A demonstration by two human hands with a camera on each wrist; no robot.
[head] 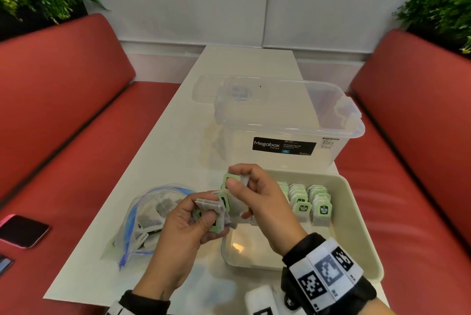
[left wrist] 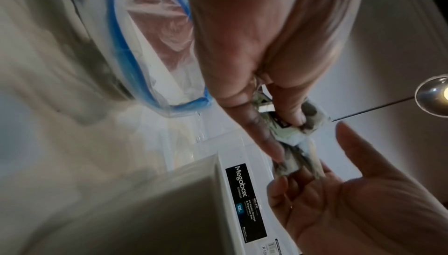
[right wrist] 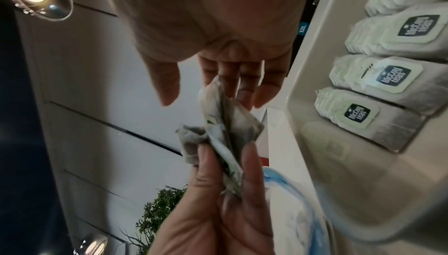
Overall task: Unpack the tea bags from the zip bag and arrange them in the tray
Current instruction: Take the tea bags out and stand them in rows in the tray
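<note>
My left hand (head: 205, 214) grips a small bunch of tea bags (head: 216, 208) over the table, just left of the tray. In the right wrist view the bunch (right wrist: 219, 144) fans out from those fingers (right wrist: 206, 175). My right hand (head: 235, 182) pinches one green-tagged tea bag (head: 228, 179) at the top of the bunch. The zip bag (head: 147, 217), blue-edged and open, lies on the table to the left with several tea bags inside. The beige tray (head: 354, 217) holds rows of standing tea bags (head: 309, 200); the rows (right wrist: 378, 90) also fill the right wrist view.
A clear Megabox storage box (head: 285, 131) stands behind the tray, its lid (head: 211, 87) further back. Red benches (head: 63, 110) flank the narrow white table (head: 163, 141). A phone (head: 23, 230) lies on the left bench. Plants fill both back corners.
</note>
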